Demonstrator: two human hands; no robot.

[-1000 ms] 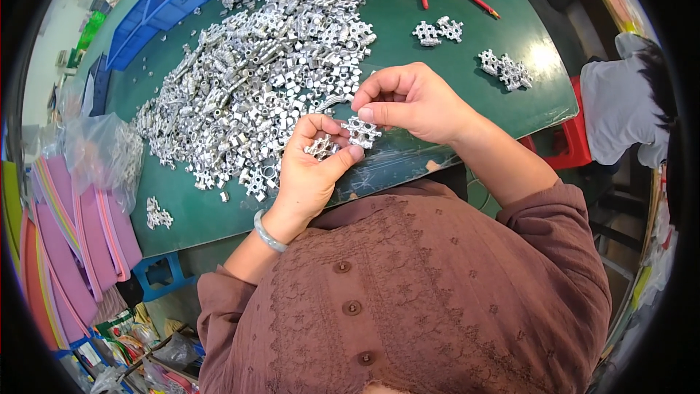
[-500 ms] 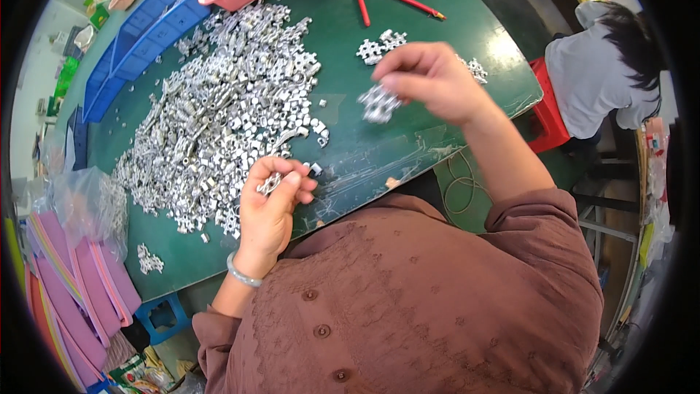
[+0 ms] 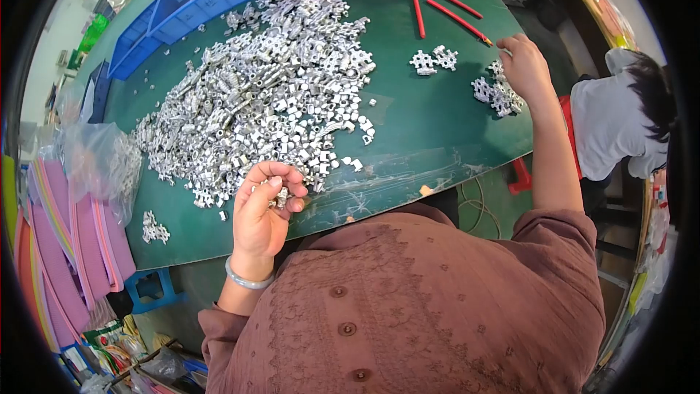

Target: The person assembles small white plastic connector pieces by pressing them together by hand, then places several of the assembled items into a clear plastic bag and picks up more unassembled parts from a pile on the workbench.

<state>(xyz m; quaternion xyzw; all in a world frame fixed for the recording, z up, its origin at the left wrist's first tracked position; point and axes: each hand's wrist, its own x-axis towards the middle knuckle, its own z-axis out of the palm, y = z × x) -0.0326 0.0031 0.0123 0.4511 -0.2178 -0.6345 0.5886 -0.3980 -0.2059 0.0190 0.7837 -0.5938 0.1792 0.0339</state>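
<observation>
While our left hand [image 3: 264, 208] stays clamped on 1 metal piece [image 3: 281, 197], our right hand [image 3: 523, 66] rests loosely curled on the far-right cluster [image 3: 496, 95]; a careless nudge could scatter it.

A big heap of small silver metal parts [image 3: 255, 102] covers the middle of the green table [image 3: 423, 138]. At the heap's near edge, the left hand [image 3: 264, 215] pinches a few parts in curled fingers. Well right of the heap, the right hand [image 3: 525, 66] rests on a small cluster of joined parts [image 3: 496, 95]. Beyond that cluster lie red-handled pliers [image 3: 445, 11].
</observation>
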